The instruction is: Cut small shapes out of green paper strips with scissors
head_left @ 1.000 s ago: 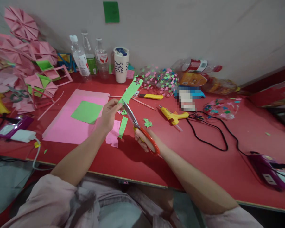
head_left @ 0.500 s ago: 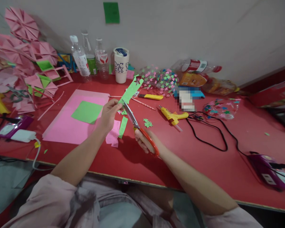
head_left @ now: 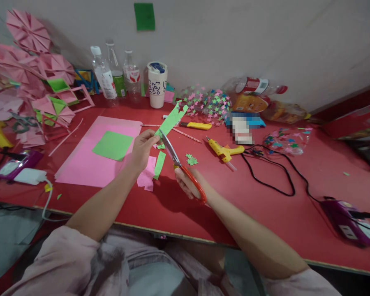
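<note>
Between the thumb and fingers of my left hand (head_left: 144, 148) is pinched a green paper strip (head_left: 171, 119), its far end cut jagged. My right hand (head_left: 186, 183) is closed round the red handles of a pair of scissors (head_left: 188, 176). The blades reach up to the near end of the strip, right by my left fingertips. Below them on the table lie pink paper scraps (head_left: 147, 174) and a narrow green scrap (head_left: 159, 165). Several small green paper stars (head_left: 191, 159) lie in a pile right of the scissors.
Pink sheets (head_left: 80, 168) with a green square (head_left: 113, 145) on top lie to the left. A yellow utility knife (head_left: 199, 126), a yellow glue gun (head_left: 224, 151) and its black cord (head_left: 268, 187) lie to the right. Bottles (head_left: 105, 78) and a cup (head_left: 157, 86) stand at the back.
The green strip has tilted slightly, its far end shifting a little to the right and down. Both hands and the scissors stay in nearly the same place.
</note>
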The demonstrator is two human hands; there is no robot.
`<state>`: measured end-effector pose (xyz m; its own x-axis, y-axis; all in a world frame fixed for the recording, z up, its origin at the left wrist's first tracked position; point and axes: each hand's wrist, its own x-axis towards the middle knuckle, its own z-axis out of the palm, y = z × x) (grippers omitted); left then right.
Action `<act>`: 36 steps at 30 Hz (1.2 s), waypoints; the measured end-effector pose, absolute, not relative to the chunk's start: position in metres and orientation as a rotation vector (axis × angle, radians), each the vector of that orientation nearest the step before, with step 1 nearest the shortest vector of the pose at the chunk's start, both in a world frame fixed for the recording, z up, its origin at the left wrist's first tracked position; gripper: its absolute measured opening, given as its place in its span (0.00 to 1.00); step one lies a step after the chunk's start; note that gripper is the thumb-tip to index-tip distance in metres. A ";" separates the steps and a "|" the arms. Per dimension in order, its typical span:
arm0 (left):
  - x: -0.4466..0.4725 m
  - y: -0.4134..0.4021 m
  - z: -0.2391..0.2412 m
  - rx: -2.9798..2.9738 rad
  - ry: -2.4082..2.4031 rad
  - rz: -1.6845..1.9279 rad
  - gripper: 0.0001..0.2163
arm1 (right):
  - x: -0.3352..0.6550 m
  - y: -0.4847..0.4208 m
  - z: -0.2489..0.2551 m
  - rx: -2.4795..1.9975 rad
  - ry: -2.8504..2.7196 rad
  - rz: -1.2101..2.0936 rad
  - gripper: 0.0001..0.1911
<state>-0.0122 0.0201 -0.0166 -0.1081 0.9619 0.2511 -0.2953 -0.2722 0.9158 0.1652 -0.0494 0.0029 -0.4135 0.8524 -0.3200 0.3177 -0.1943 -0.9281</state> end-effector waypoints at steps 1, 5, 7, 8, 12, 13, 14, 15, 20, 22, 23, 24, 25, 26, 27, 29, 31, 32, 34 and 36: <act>-0.013 0.020 -0.017 1.123 0.888 1.583 0.05 | 0.165 -0.049 0.003 -1.373 -1.638 1.630 0.23; -0.013 0.020 -0.016 1.111 0.911 1.590 0.06 | 0.166 -0.049 0.003 -1.410 -1.628 1.617 0.23; -0.013 0.020 -0.016 1.103 0.921 1.604 0.06 | 0.166 -0.048 0.004 -1.411 -1.626 1.623 0.23; -0.013 0.020 -0.016 1.100 0.926 1.612 0.06 | 0.166 -0.048 0.004 -1.410 -1.628 1.623 0.23; -0.015 0.022 -0.016 1.093 0.941 1.652 0.05 | 0.166 -0.048 0.007 -1.416 -1.635 1.625 0.24; -0.015 0.023 -0.016 1.089 0.948 1.666 0.05 | 0.166 -0.048 0.008 -1.421 -1.636 1.628 0.24; -0.016 0.023 -0.016 1.086 0.957 1.683 0.05 | 0.166 -0.047 0.008 -1.426 -1.637 1.630 0.24; -0.016 0.024 -0.016 1.084 0.967 1.701 0.04 | 0.166 -0.047 0.009 -1.428 -1.641 1.629 0.24; -0.018 0.026 -0.016 1.091 1.026 1.752 0.05 | 0.167 -0.045 0.006 -1.393 -1.664 1.657 0.23; -0.018 0.026 -0.016 1.079 1.034 1.734 0.05 | 0.167 -0.045 0.004 -1.390 -1.650 1.672 0.23; -0.018 0.026 -0.016 1.078 1.025 1.709 0.05 | 0.167 -0.045 0.004 -1.394 -1.640 1.671 0.23; -0.017 0.026 -0.016 1.082 1.010 1.678 0.06 | 0.166 -0.045 0.003 -1.401 -1.632 1.664 0.23; -0.016 0.025 -0.017 1.090 0.994 1.646 0.06 | 0.166 -0.046 0.004 -1.410 -1.629 1.655 0.22; -0.016 0.025 -0.017 1.097 0.980 1.621 0.06 | 0.165 -0.046 0.004 -1.419 -1.627 1.648 0.22; -0.015 0.025 -0.018 1.101 0.970 1.610 0.06 | 0.165 -0.046 0.004 -1.429 -1.625 1.644 0.21; -0.015 0.025 -0.018 1.093 0.958 1.634 0.05 | 0.164 -0.046 0.005 -1.454 -1.620 1.647 0.20; -0.015 0.025 -0.017 1.072 0.947 1.681 0.04 | 0.163 -0.046 0.005 -1.466 -1.608 1.665 0.20; -0.015 0.025 -0.017 1.062 0.941 1.700 0.04 | 0.164 -0.046 0.005 -1.460 -1.603 1.673 0.20; -0.016 0.026 -0.017 1.053 0.931 1.719 0.03 | 0.164 -0.046 0.005 -1.422 -1.607 1.680 0.20; -0.016 0.027 -0.018 1.056 0.924 1.726 0.04 | 0.165 -0.046 0.006 -1.388 -1.630 1.677 0.21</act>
